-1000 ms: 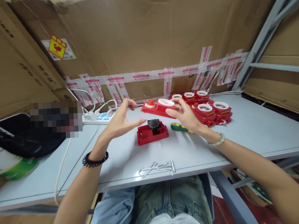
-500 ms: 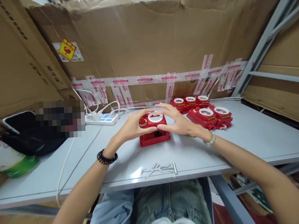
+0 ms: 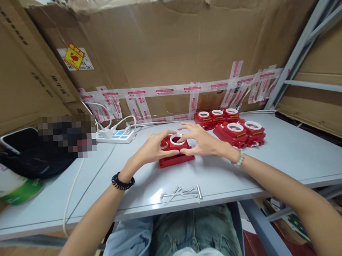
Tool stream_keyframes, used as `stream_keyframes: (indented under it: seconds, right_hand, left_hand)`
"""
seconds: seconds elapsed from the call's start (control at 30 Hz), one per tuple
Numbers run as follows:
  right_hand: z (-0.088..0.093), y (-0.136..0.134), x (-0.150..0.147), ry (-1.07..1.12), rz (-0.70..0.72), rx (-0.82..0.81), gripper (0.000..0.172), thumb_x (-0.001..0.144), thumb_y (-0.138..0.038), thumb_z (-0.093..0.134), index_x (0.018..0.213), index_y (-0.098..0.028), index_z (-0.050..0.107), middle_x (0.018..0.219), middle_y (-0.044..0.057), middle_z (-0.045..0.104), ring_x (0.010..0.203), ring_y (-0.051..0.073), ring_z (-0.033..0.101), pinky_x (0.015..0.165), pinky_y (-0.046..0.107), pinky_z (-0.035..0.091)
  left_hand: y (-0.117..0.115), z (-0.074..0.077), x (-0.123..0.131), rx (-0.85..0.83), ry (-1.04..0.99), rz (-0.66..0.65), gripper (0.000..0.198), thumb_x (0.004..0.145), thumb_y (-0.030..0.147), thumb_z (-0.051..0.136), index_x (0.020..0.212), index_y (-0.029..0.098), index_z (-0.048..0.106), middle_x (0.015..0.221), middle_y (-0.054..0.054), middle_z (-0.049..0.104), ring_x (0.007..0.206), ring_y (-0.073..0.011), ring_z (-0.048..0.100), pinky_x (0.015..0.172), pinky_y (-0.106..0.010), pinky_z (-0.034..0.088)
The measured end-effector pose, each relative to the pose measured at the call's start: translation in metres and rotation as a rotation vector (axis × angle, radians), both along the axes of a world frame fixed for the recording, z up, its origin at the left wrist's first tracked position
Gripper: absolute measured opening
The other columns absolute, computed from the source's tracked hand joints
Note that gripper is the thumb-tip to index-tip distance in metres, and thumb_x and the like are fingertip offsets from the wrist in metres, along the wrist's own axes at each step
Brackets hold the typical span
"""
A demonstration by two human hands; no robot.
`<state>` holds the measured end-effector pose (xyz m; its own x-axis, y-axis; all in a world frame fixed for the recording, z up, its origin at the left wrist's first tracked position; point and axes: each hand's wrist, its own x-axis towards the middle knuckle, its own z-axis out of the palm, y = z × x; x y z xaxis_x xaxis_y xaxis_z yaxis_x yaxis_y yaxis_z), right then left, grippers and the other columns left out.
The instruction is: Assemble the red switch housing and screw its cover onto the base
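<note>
Pinching red cover (image 3: 174,147) at frame ctr, you've got L hand (image 3: 151,147) gripping one side, R hand (image 3: 202,140) gripping other, thumb tips close in front. Cover's right over red base (image 3: 177,162), dark gap btwn. More red units (image 3: 228,134) mid-R of frame; silver bits (image 3: 199,192) btm ctr.

The red cover (image 3: 173,147), a second ago raised in the right hand (image 3: 202,139) alone, is now lowered onto the red base (image 3: 177,162), with the left hand (image 3: 153,147) also gripping it.
</note>
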<state>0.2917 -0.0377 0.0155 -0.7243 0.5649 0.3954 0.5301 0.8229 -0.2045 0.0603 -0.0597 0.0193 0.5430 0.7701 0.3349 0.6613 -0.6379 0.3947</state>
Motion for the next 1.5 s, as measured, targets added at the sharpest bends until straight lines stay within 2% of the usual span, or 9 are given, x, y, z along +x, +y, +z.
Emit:
stream_keyframes:
  seconds: [0.3, 0.47, 0.73, 1.07, 1.27, 1.5]
  right_hand:
    - [-0.003, 0.005, 0.002, 0.010, 0.072, -0.020, 0.034, 0.080, -0.032, 0.066, 0.111, -0.018, 0.070, 0.137, 0.016, 0.052, 0.133, 0.032, 0.045, 0.108, 0.052, 0.038]
    - [-0.004, 0.007, 0.002, 0.030, 0.110, -0.032, 0.035, 0.079, -0.029, 0.065, 0.113, -0.021, 0.068, 0.136, 0.014, 0.052, 0.127, 0.029, 0.051, 0.106, 0.050, 0.040]
    - [-0.003, 0.007, 0.004, 0.051, 0.133, -0.081, 0.037, 0.079, -0.030, 0.065, 0.115, -0.020, 0.068, 0.135, 0.014, 0.053, 0.124, 0.029, 0.054, 0.104, 0.049, 0.042]
    - [-0.003, 0.005, 0.004, 0.043, 0.149, -0.103, 0.039, 0.080, -0.028, 0.065, 0.118, -0.018, 0.066, 0.137, 0.016, 0.053, 0.122, 0.029, 0.055, 0.103, 0.047, 0.043]
    - [-0.002, 0.004, 0.004, 0.046, 0.144, -0.118, 0.039, 0.081, -0.029, 0.064, 0.118, -0.020, 0.066, 0.136, 0.015, 0.053, 0.120, 0.028, 0.056, 0.102, 0.046, 0.044]
    - [-0.002, 0.004, 0.004, 0.053, 0.150, -0.124, 0.038, 0.079, -0.026, 0.064, 0.116, -0.020, 0.066, 0.134, 0.013, 0.054, 0.119, 0.028, 0.057, 0.102, 0.046, 0.045]
  left_hand:
    - [0.001, -0.004, 0.001, -0.015, 0.019, -0.033, 0.060, 0.080, 0.053, 0.069, 0.129, 0.023, 0.053, 0.093, -0.003, 0.070, 0.076, -0.0203, 0.062, 0.074, -0.032, 0.047]
    - [0.002, -0.008, 0.000, -0.040, -0.022, -0.046, 0.059, 0.081, 0.051, 0.069, 0.129, 0.024, 0.051, 0.113, -0.006, 0.068, 0.094, -0.0238, 0.064, 0.084, -0.036, 0.049]
    - [0.000, -0.009, 0.001, -0.051, -0.016, -0.022, 0.058, 0.082, 0.053, 0.067, 0.128, 0.024, 0.048, 0.127, -0.009, 0.061, 0.106, -0.0269, 0.062, 0.089, -0.039, 0.050]
    - [-0.004, -0.011, 0.003, -0.045, -0.019, -0.002, 0.055, 0.084, 0.052, 0.065, 0.128, 0.023, 0.046, 0.118, -0.009, 0.064, 0.100, -0.0254, 0.063, 0.082, -0.036, 0.050]
    - [-0.006, -0.009, 0.002, -0.034, -0.002, 0.000, 0.056, 0.085, 0.052, 0.064, 0.129, 0.024, 0.044, 0.121, -0.009, 0.062, 0.102, -0.0262, 0.062, 0.085, -0.037, 0.050]
    - [-0.003, -0.015, 0.002, -0.054, 0.007, -0.002, 0.056, 0.085, 0.050, 0.064, 0.130, 0.023, 0.043, 0.126, -0.010, 0.059, 0.106, -0.0269, 0.061, 0.089, -0.039, 0.049]
